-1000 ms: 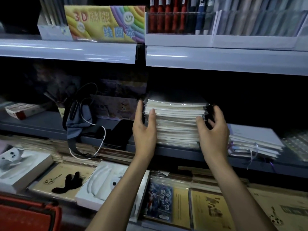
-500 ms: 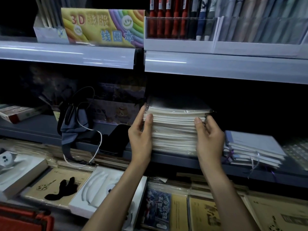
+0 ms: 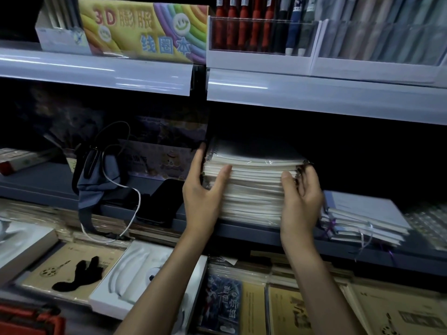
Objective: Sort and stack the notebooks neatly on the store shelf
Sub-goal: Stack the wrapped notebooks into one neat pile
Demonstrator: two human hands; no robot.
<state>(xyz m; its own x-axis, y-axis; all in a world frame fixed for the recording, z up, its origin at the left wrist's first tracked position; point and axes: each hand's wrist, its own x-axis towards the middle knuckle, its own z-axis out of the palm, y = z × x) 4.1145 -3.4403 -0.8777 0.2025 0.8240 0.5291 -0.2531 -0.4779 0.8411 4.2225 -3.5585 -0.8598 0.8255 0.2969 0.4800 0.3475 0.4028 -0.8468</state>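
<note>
Snugly, straight left fingers press, curled right fingers grip the notebook stack beside ribboned notebooks.

- The rainbow display card on the upper shelf bore "3D", then two large characters, probably "膨胀", with "线圈本" beneath.
- Print on the blue-covered booklet and the tan booklets below was too blurred to read.

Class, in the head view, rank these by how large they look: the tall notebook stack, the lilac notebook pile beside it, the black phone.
Largest first:
1. tall notebook stack
2. lilac notebook pile
3. black phone, its edges lost in shadow
</note>
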